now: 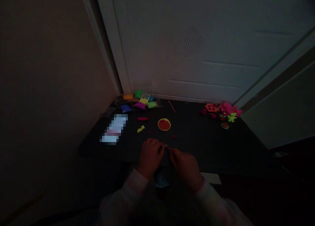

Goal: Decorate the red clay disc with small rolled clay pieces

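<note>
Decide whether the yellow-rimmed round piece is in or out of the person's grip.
Out. The yellow-rimmed round piece rests on the dark table, beyond the left hand and right hand, touching neither.

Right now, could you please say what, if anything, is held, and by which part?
A small pale piece shows between the left hand and right hand; its hold cannot be told.

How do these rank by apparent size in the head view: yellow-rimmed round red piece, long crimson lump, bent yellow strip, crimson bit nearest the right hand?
Yellow-rimmed round red piece
Long crimson lump, bent yellow strip: too alike to rank
Crimson bit nearest the right hand
</note>
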The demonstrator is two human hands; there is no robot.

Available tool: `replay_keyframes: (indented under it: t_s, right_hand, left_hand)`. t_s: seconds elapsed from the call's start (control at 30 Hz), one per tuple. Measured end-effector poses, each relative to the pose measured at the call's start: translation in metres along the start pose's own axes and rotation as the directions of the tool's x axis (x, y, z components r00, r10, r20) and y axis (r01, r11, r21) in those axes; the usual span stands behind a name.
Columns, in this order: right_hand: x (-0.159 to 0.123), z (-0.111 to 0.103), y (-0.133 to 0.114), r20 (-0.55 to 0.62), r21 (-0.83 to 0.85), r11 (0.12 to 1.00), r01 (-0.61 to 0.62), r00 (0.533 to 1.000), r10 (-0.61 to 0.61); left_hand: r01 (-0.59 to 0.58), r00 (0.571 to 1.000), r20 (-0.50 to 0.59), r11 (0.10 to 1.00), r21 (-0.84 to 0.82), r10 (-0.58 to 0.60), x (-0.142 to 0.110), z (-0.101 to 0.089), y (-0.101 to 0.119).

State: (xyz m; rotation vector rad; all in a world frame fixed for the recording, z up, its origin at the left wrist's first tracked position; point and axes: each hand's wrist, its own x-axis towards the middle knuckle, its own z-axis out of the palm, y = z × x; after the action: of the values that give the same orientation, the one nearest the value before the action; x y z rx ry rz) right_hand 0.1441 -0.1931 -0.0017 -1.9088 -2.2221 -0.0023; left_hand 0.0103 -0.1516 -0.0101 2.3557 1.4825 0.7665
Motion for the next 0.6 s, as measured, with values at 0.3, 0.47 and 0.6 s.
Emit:
replay_keyframes:
  t_s: [0.3,0.47,0.6]
  right_hand:
    - [-0.001,0.008,-0.001,-0.07,0.106,0.994,-0.018,0.997,0.026]
    - [-0.001,0.004,0.031,-0.142,0.139,0.987,-0.079,0.985,0.099]
    - [0.006,-0.002,0.068,-0.187,0.068,0.968,-0.242,0.95,0.25]
  left_hand:
    - [0.039,0.994,-0.101,0.996,-0.077,-0.047,-0.003,-0.004,-0.004]
    - [0.054,0.979,-0.189,0.991,-0.122,-0.076,-0.002,-0.004,-0.007]
    - [0.049,0.969,-0.235,0.993,-0.108,-0.073,-0.002,-0.005,-0.011]
